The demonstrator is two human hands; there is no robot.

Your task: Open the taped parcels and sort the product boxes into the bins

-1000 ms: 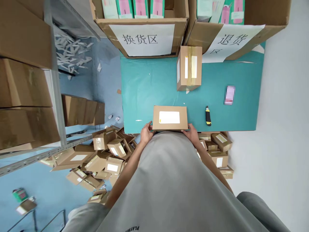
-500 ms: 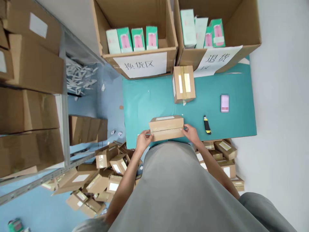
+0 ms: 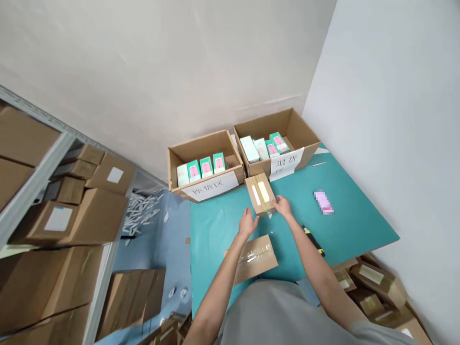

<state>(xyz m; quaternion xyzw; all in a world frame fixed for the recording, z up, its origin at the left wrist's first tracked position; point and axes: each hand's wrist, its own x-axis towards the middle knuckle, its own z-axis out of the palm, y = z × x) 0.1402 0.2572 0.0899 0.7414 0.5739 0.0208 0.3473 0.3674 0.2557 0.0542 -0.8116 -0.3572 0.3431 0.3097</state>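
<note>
A small cardboard box [image 3: 259, 207] with tape and two pale labels stands on the green table, its back close to the big cartons. My right hand [image 3: 282, 208] is at this box's right side, fingertips at its edge. Left of the box's front corner is my left hand [image 3: 247, 224], thumb and fingers apart, with nothing in it. Nearer to me lies a flatter cardboard box [image 3: 258, 261] with clear tape across its top; my left forearm covers part of it.
Two open cartons [image 3: 215, 186] [image 3: 287, 165] with paper signs hold several green-and-pink boxes. A yellow-black utility knife [image 3: 314, 241] and a phone [image 3: 323, 201] lie on the green table [image 3: 359, 211] at right. Shelves with cartons [image 3: 97, 215] stand left; boxes [image 3: 373, 287] are heaped lower right.
Both hands have left the flatter box and reached forward to the small taped box. The flatter box now sits turned, its taped face up. The view has tilted up towards the wall.
</note>
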